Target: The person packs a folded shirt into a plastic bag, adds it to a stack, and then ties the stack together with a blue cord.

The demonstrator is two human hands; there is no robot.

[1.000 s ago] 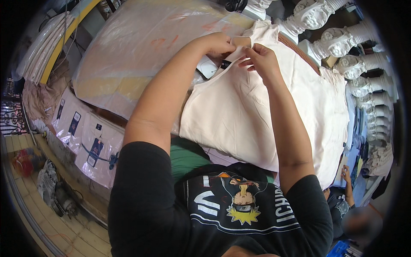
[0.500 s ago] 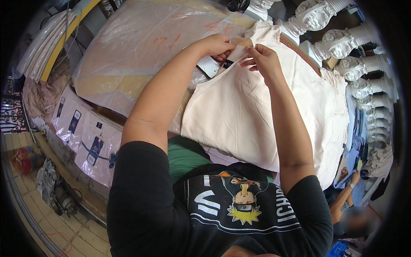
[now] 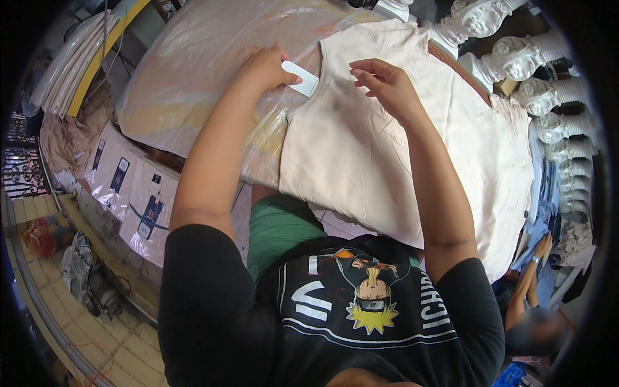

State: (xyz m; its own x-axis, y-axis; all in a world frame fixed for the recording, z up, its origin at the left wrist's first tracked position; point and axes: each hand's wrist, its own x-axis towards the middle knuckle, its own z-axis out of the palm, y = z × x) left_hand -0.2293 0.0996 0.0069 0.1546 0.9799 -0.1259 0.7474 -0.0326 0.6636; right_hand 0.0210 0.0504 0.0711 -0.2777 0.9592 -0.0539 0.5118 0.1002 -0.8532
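Note:
A pale cream garment (image 3: 387, 148) lies spread over the plastic-covered surface before me, softly wrinkled. At its far left edge, my left hand (image 3: 265, 69) pinches a white tag (image 3: 301, 79), whose lower end touches or lies close to the cloth edge. Over the garment's upper part hovers my right hand (image 3: 390, 89), with fingers loosely bent and apart and nothing visible in them. Whether a string joins the tag to the garment, I cannot tell.
Clear plastic sheeting (image 3: 206, 58) covers the work surface. Bagged garments with dark tags (image 3: 152, 216) lie at the left. White ornate columns (image 3: 525, 55) line the right side, where another person's hand (image 3: 543, 245) rests by blue garments. A yellow beam (image 3: 106, 55) stands far left.
My left hand has moved left with the white tag, away from my right hand. The tan piece between my hands no longer shows. My right hand's fingers have come off the cloth edge.

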